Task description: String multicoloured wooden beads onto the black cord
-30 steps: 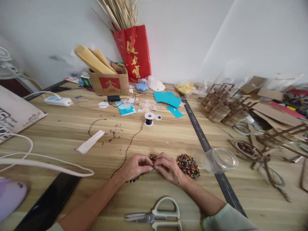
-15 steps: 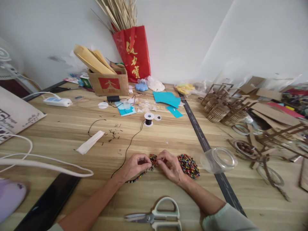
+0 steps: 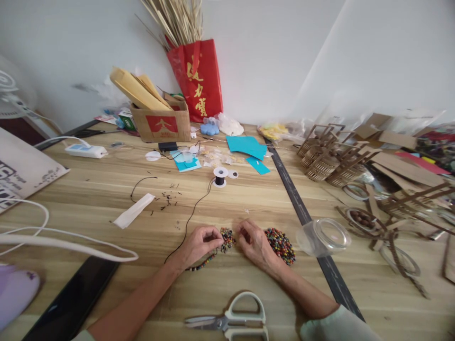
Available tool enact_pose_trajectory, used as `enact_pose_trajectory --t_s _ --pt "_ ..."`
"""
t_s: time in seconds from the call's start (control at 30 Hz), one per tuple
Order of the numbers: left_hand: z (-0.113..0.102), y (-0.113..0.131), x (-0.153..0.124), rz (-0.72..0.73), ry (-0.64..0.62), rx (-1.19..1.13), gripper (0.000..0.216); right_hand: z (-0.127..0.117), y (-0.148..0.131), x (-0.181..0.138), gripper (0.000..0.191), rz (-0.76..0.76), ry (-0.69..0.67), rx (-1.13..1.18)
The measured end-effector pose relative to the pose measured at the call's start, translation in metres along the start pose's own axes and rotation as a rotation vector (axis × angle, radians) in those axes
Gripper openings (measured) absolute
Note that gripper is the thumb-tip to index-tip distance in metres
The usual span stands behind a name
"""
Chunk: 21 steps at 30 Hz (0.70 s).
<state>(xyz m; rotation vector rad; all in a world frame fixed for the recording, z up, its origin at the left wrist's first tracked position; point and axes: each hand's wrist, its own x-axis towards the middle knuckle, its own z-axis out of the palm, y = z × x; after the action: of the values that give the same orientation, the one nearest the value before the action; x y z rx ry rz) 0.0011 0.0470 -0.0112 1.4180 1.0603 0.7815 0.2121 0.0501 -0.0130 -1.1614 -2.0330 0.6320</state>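
My left hand (image 3: pixel 201 244) pinches the end of a black cord, thumb against forefinger, at the left edge of a small bead pile (image 3: pixel 227 239). Below that hand hangs a string of colourful beads (image 3: pixel 202 264), lying on the table. My right hand (image 3: pixel 254 244) is curled closed between the small pile and a larger heap of multicoloured beads (image 3: pixel 280 245); whatever its fingertips hold is too small to make out. From the left hand's side the black cord (image 3: pixel 187 221) runs back to a white spool (image 3: pixel 220 176). Scissors (image 3: pixel 231 318) lie nearest me.
A clear plastic jar (image 3: pixel 324 237) lies right of the beads, with bamboo baskets (image 3: pixel 322 163) beyond. To the left are a paper strip (image 3: pixel 134 211), cord snippets (image 3: pixel 168 200), white cables (image 3: pixel 88 244) and a dark phone-like slab (image 3: pixel 71 300). A cardboard box (image 3: pixel 161 124) and red bag (image 3: pixel 197 80) stand behind.
My right hand has moved a little to the right, away from my left hand, uncovering more of the small bead pile. The left hand has stayed in place.
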Motion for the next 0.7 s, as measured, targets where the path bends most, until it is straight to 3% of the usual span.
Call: enact_pose_trajectory --t_s 0.27,0.7 --pt "0.0004 0.0047 -0.001 0.022 -0.004 0.015 0.017 -0.0068 0.0022 0.0017 0.018 -0.025 -0.178 0.023" --pt "-0.0005 0.0043 -0.0011 0.032 -0.021 0.035 0.014 -0.0061 -0.0001 0.0036 0.016 -0.019 -0.224 -0.036"
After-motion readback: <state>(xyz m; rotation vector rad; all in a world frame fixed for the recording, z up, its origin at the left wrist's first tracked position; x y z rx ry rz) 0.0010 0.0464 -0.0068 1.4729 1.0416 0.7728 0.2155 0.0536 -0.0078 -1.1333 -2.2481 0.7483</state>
